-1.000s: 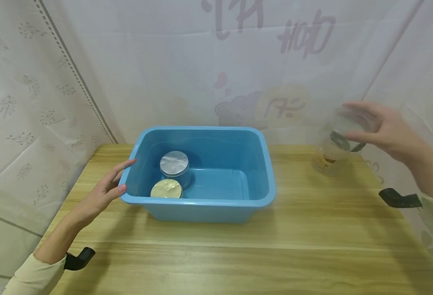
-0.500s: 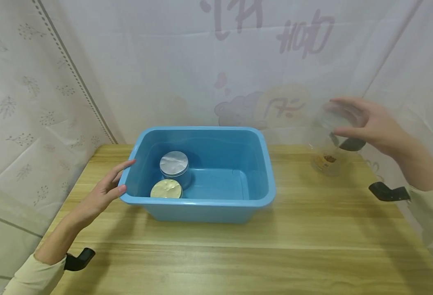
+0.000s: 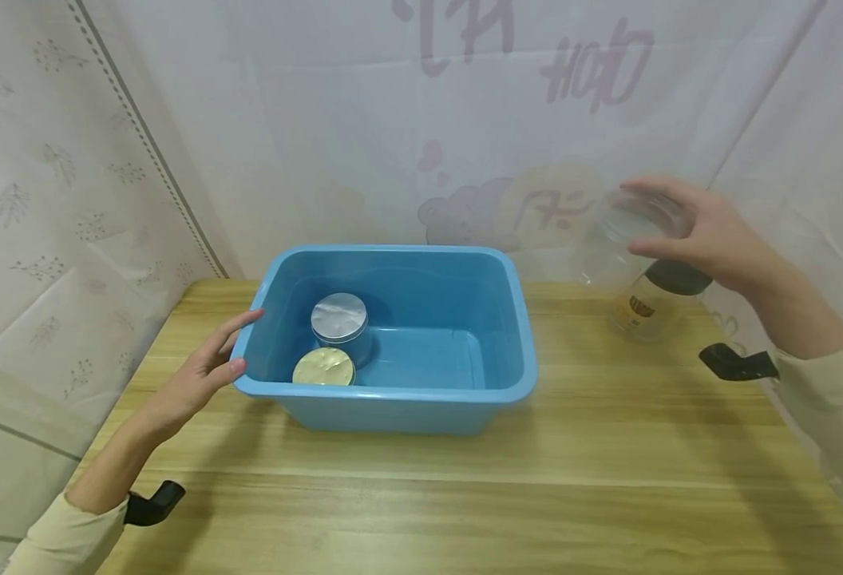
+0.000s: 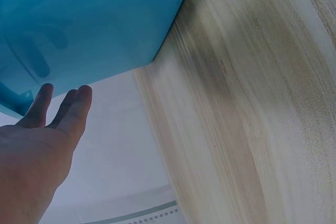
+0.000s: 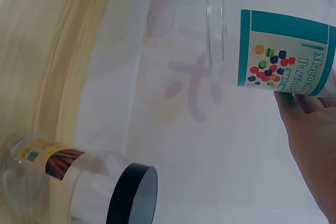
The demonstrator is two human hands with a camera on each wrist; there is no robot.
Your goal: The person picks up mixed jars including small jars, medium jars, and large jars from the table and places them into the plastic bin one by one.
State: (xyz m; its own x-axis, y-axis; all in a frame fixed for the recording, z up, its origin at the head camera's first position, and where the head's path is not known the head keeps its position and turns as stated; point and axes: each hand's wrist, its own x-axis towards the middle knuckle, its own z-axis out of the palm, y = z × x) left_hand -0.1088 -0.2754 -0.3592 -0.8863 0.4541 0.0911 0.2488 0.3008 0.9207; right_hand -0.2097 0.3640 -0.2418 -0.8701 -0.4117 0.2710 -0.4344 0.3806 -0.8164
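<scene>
My right hand (image 3: 687, 228) grips a clear plastic jar (image 3: 619, 239) by its top and holds it in the air at the right, above the table. In the right wrist view the clear plastic jar (image 5: 273, 40) shows a teal label with coloured dots. My left hand (image 3: 206, 367) rests open with straight fingers against the left end of a blue plastic tub (image 3: 515, 319). In the left wrist view the fingers (image 4: 63, 108) lie beside the blue plastic tub (image 4: 89, 19). Two round tins lie in the tub, one silver-lidded (image 3: 339, 315), one gold-lidded (image 3: 324, 367).
A second clear jar with a black lid (image 3: 651, 307) stands on the wooden table (image 3: 608, 463) at the right rear, just under the lifted jar; the second jar (image 5: 79, 187) also shows in the right wrist view. White printed curtains (image 3: 321, 120) close in the back and sides.
My right hand has lifted the clear jar up and to the left, away from the black-lidded jar that stays on the table. The left hand has not moved.
</scene>
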